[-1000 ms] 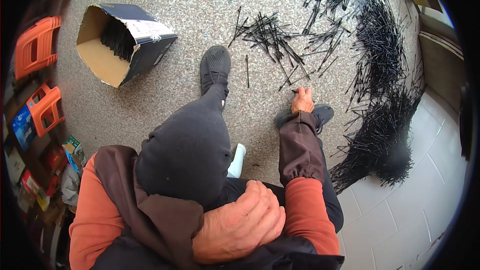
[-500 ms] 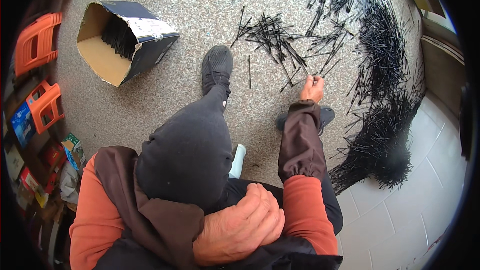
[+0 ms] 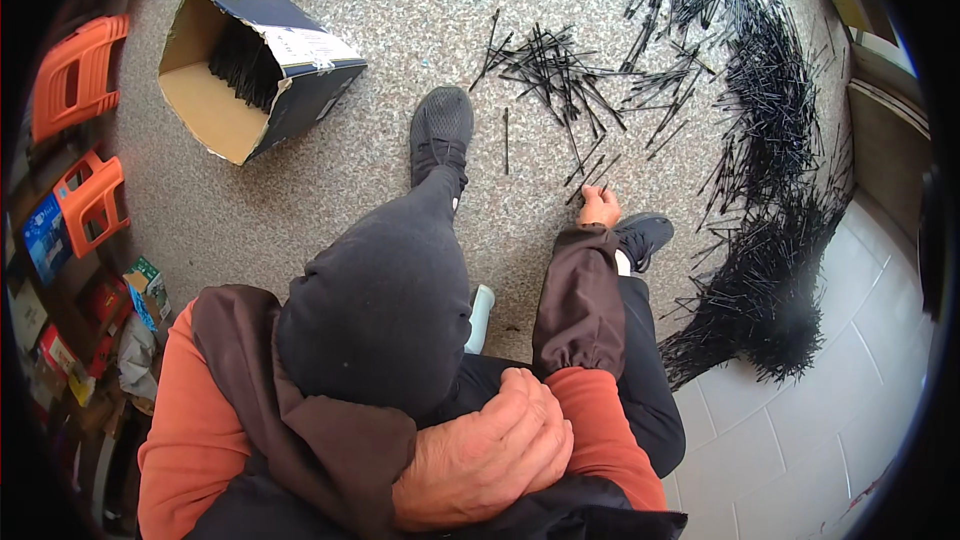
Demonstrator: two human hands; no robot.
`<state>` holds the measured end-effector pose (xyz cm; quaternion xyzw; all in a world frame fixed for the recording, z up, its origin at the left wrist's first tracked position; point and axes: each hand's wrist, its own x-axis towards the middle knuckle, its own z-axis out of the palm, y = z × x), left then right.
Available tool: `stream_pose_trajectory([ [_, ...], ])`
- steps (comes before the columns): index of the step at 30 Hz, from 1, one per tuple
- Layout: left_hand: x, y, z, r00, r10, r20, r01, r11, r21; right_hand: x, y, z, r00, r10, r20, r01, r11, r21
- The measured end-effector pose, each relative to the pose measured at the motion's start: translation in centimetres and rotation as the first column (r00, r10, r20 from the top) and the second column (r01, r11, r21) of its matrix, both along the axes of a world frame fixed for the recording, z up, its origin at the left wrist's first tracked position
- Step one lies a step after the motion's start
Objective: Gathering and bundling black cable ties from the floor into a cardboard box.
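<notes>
My right hand point(image 3: 600, 207) is low over the speckled floor beside my right shoe, fingers pinched together. Thin black sticks point(image 3: 597, 172) with small thickened ends show at its fingertips; how many it holds I cannot tell. Just beyond lies a loose heap of the same sticks point(image 3: 560, 70), crossing one another at all angles. My left hand point(image 3: 490, 450) rests in my lap with its fingers curled closed, and its palm is hidden. A dark blue cardboard box point(image 3: 205, 125) lies on its side at the far left, its open end showing a bundle of black sticks point(image 3: 245, 65) inside.
A long thick bank of black sticks point(image 3: 775, 90) curves down the right side to a dense pile point(image 3: 760, 310). Orange plastic stools point(image 3: 85, 75) and cluttered goods line the left edge. Between my legs is a pale green object point(image 3: 480, 320). My left shoe point(image 3: 441, 130) is planted mid-floor.
My right hand has drawn back toward me and a little left, away from the loose heap. Some sticks in that heap have shifted. My left hand stays in my lap.
</notes>
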<state>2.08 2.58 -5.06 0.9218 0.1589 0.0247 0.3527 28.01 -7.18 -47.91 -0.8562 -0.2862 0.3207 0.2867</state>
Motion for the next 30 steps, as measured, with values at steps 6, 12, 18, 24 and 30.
stream_pose_trajectory([
  [6,-0.3,-0.8,-0.4,1.000,-0.016,-0.006,0.016,1.000,0.019,-1.1,2.2,4.0,0.685,-0.558,-0.468,0.426,0.828,-0.364],
  [12,-0.4,-1.2,-0.5,1.000,-0.026,0.003,0.026,0.999,0.030,-1.4,2.7,5.7,0.933,0.126,0.338,-0.120,0.992,-0.039],
  [18,-0.5,-1.3,-0.5,1.000,-0.007,0.010,0.007,1.000,0.009,0.3,2.2,4.0,0.704,0.589,0.397,-0.487,0.807,-0.334],
  [24,-0.3,-1.4,-0.5,1.000,0.006,0.005,-0.006,1.000,0.001,0.4,4.2,3.8,0.954,0.212,0.212,-0.174,0.967,-0.187],
  [30,-0.4,-1.5,-0.3,1.000,0.024,-0.006,-0.024,1.000,0.002,-1.9,5.3,3.4,0.960,0.235,0.150,-0.190,0.945,-0.265],
])
